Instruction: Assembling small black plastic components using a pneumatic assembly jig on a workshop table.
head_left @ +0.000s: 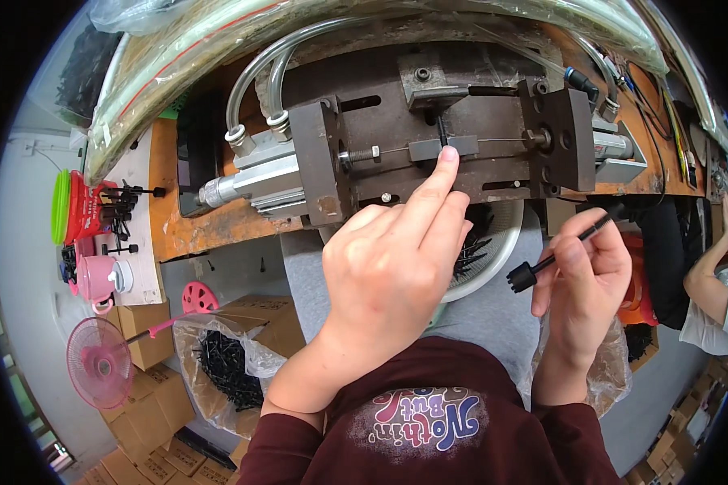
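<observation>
My left hand (384, 271) is over the front of a dark metal fixture (493, 117). Its index finger is stretched out, the tip touching a small grey block (466, 146) where a thin black rod (441, 125) lies crosswise. The other fingers are loosely bent, and I see nothing held in them. To the right, clear of the fixture, my right hand (589, 283) pinches a black plastic rod with a notched round head (522, 277). That head points down and left, while the shaft runs up between thumb and fingers.
Pneumatic cylinders (271, 182) with clear hoses flank the fixture on the wooden bench (178, 240). A white basket (505, 263) of black parts sits in my lap. Bagged black parts (230, 368), a pink fan (99, 364) and cartons are left. Another person's arm (708, 275) shows at far right.
</observation>
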`<state>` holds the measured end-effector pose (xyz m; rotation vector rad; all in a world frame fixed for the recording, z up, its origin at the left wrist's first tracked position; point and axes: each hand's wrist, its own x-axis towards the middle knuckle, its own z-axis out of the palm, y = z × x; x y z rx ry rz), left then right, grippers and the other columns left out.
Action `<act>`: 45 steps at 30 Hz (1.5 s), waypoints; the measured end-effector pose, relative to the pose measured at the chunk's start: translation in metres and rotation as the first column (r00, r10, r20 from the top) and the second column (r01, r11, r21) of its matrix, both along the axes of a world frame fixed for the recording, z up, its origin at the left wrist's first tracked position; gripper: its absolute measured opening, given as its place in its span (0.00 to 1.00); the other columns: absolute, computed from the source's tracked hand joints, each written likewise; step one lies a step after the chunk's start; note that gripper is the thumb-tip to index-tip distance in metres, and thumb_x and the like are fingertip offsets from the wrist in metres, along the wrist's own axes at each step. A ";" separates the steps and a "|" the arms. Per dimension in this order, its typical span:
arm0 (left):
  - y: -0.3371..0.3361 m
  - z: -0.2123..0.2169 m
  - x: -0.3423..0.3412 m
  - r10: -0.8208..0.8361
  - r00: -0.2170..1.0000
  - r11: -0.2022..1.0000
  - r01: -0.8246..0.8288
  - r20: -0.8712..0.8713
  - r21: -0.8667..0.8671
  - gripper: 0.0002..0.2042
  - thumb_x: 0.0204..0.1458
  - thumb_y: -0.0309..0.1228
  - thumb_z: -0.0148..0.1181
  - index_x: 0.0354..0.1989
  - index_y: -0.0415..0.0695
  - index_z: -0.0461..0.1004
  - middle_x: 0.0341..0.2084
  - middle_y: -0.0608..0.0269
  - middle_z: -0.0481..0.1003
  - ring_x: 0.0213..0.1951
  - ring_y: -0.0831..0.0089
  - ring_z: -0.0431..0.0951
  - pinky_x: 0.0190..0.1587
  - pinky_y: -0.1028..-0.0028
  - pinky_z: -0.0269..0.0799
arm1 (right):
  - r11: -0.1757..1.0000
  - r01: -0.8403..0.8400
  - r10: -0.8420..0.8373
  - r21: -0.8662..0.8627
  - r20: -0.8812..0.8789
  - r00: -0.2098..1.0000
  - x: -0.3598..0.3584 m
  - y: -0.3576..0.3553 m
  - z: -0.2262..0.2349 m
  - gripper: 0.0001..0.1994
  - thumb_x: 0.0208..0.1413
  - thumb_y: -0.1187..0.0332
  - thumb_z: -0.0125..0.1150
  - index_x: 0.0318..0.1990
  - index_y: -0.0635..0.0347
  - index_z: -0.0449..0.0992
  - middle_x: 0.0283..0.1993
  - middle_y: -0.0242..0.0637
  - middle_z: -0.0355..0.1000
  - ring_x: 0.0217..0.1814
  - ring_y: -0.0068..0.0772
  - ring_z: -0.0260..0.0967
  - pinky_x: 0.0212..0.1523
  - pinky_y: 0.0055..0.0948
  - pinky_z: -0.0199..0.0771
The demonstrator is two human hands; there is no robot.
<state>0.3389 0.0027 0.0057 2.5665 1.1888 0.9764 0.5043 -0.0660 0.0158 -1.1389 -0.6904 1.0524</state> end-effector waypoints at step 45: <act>-0.015 -0.006 0.009 0.012 0.995 0.997 -0.004 0.100 -0.082 0.13 0.36 0.18 0.69 0.34 0.35 0.77 0.49 0.51 0.75 0.44 0.63 0.79 0.45 0.72 0.75 | 0.414 -0.291 0.789 0.863 -0.499 -0.359 -0.110 -0.022 0.038 0.26 0.55 0.60 0.61 0.52 0.72 0.62 0.48 0.41 0.67 0.46 0.28 0.68 0.42 0.25 0.67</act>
